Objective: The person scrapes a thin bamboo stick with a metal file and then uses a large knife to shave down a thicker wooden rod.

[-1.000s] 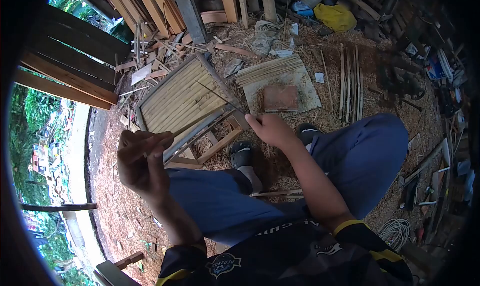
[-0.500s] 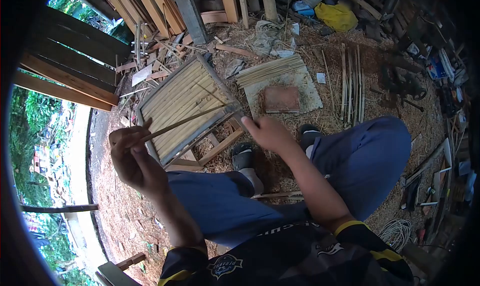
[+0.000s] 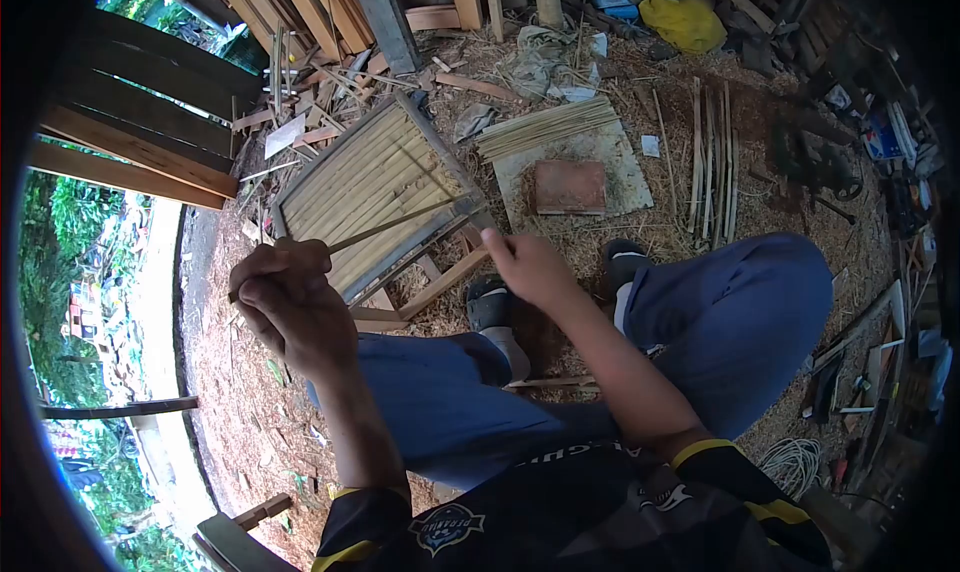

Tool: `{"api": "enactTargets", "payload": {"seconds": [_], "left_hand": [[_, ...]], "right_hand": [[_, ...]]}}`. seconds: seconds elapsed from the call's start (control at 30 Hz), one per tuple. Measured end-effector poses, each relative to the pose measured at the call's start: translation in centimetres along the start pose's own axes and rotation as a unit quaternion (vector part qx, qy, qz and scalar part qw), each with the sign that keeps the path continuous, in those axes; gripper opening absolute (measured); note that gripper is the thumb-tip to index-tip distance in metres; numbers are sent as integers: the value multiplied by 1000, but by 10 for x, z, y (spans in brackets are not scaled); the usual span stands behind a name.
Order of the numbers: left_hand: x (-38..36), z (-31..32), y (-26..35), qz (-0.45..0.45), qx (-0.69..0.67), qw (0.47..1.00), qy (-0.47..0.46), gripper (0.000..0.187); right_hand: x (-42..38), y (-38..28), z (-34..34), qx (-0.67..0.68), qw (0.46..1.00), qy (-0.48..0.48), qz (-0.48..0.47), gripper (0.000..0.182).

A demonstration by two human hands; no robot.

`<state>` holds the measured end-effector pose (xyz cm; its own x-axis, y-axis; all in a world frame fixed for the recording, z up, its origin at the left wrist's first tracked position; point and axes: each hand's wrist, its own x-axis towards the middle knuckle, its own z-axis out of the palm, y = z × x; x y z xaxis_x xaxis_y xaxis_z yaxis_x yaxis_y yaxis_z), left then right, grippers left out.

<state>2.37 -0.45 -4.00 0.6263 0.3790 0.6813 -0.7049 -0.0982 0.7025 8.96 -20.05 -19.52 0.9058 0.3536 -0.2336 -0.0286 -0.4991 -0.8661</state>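
My left hand (image 3: 290, 307) is closed around one end of a thin bamboo strip (image 3: 395, 226). The strip runs up and to the right across a slatted bamboo panel (image 3: 360, 177) set in a wooden frame. My right hand (image 3: 525, 267) sits near the strip's far end at the panel's lower right corner, fingers curled; whether it pinches the strip or a blade is hidden. Both hands hover above my knees in blue trousers (image 3: 720, 312).
A bundle of bamboo strips (image 3: 545, 129) lies on a grey sheet beside a red brick (image 3: 568, 186). More split strips (image 3: 712, 162) lie to the right. Planks (image 3: 130, 122) lean at the left; scrap wood, a yellow cloth (image 3: 685, 22) and clutter ring the sawdust floor.
My left hand has dropped a little and moved right, closing tighter on the strip. The strip now lies flatter across the panel. My right hand has barely shifted.
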Motion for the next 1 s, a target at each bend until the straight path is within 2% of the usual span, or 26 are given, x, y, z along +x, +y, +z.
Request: {"api": "enactTargets", "payload": {"seconds": [0.03, 0.13, 0.23, 0.33, 0.43, 0.53, 0.63, 0.73, 0.83, 1.0], "left_hand": [[0, 1, 0, -5, -10, 1000, 0, 34], [1, 7, 0, -7, -28, 1000, -9, 33], [3, 6, -2, -12, -32, 999, -7, 33], [3, 8, -2, -10, -18, 1000, -5, 33], [5, 8, 1, -13, -7, 1000, -3, 34], [4, 2, -2, -9, -9, 1000, -24, 36], [4, 2, -7, -1, -17, 1000, -26, 36], [3, 5, -2, -19, 14, 1000, -10, 37], [4, 4, 1, -25, 22, 999, -4, 39], [7, 0, -6, -10, -13, 1000, -21, 36]], "right_hand": [[3, 5, -4, -16, 999, 1, 36, 61], [2, -1, -9, -53, 997, -7, 56, 63], [-16, -27, -13, 3, 1000, -11, -22, 67], [-20, -24, -6, 34, 998, 19, -58, 68], [-4, 7, -15, 25, 999, -13, 42, 68], [1, 12, -19, -48, 997, -8, 65, 64], [-22, -19, -28, -42, 999, 6, 18, 68], [-19, -7, -15, -25, 1000, 17, 6, 67], [1, 21, -23, -63, 994, -25, 88, 66], [-13, 14, -18, -48, 998, 0, 48, 70]]}}
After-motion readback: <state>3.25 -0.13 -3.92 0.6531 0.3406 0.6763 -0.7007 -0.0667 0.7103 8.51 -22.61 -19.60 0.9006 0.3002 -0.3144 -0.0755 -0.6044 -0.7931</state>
